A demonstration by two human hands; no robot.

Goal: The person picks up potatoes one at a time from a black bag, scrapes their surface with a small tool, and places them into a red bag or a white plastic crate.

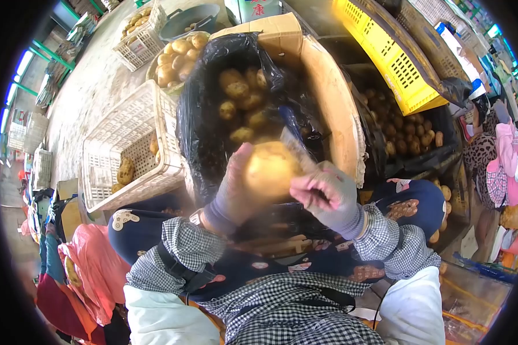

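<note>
My left hand (231, 187), in a fingerless grey glove, holds a large yellow potato (270, 171) from its left side. On the potato's right is my right hand (326, 192), its fingers closed round a tool (296, 144) whose flat pale part is blurred by motion and reaches up beside the potato. What tool it is I cannot make out. Both hands are over a cardboard box (334, 103) lined with a black plastic bag (198, 123). Inside the bag lie several potatoes (236, 89).
A white plastic crate (170, 141) with a few potatoes stands at the left. Farther back are a basin of potatoes (178, 60) and another crate (133, 50). At the right are a yellow crate (406, 86) and a black-lined container of many small potatoes (406, 129).
</note>
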